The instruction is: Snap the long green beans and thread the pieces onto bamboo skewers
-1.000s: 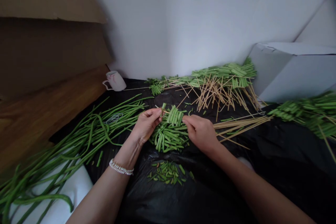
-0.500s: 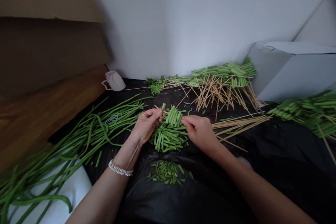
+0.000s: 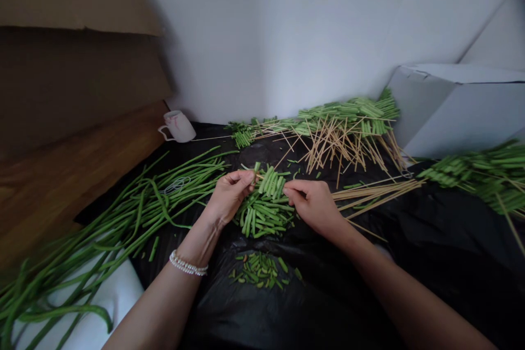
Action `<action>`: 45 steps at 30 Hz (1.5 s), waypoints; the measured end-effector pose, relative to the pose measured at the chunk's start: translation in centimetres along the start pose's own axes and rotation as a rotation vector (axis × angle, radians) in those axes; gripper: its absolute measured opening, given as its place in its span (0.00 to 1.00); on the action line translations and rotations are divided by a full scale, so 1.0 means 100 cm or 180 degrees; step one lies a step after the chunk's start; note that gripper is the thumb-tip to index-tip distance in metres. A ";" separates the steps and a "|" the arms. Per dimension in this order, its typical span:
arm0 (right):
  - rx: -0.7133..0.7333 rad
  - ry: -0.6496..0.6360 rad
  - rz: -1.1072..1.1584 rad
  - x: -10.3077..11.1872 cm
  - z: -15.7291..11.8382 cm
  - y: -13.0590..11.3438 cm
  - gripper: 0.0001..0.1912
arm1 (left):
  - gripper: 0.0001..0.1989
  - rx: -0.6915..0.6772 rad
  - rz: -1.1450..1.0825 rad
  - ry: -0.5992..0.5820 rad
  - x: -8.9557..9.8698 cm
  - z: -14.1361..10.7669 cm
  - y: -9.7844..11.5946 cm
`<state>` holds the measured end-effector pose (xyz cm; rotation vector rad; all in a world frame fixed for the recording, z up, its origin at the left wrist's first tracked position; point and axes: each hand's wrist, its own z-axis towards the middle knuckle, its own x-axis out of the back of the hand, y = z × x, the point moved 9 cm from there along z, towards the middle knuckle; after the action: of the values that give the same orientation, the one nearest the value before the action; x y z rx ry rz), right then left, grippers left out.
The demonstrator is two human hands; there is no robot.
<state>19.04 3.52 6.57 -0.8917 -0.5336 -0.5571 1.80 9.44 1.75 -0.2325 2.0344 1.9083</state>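
A bamboo skewer (image 3: 260, 176) carries a row of short cut long bean pieces (image 3: 270, 181), side by side. My left hand (image 3: 233, 192) is closed at the skewer's left end, pinching a single bean piece (image 3: 256, 166) that sticks up past the fingertips. At the row's other end, my right hand (image 3: 314, 202) is closed in a pinch on the skewer, whose end its fingers hide. Just below both hands lies a heap of loose cut bean pieces (image 3: 262, 216). Nearer me is a small pile of bean trimmings (image 3: 264, 270).
Whole long beans (image 3: 135, 219) spread along the left. Plain skewers (image 3: 377, 194) lie to the right. Filled skewers (image 3: 348, 115) are stacked at the back, with more threaded beans (image 3: 479, 175) far right. A white mug (image 3: 179, 127) and white box (image 3: 459, 109) stand on black plastic sheeting (image 3: 328, 306).
Almost nothing differs. My right hand has shifted very slightly at the skewer's right end, and the left hand keeps its pinch on the bean piece.
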 end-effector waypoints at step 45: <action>0.0290 -0.0017 -0.0875 -0.004 -0.006 -0.014 0.14 | 0.14 -0.0145 0.0243 -0.0046 -0.010 -0.003 -0.001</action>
<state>17.95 2.40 6.73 -0.7379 -0.6867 -0.7736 2.72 9.01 2.02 -0.1538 2.0192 1.9976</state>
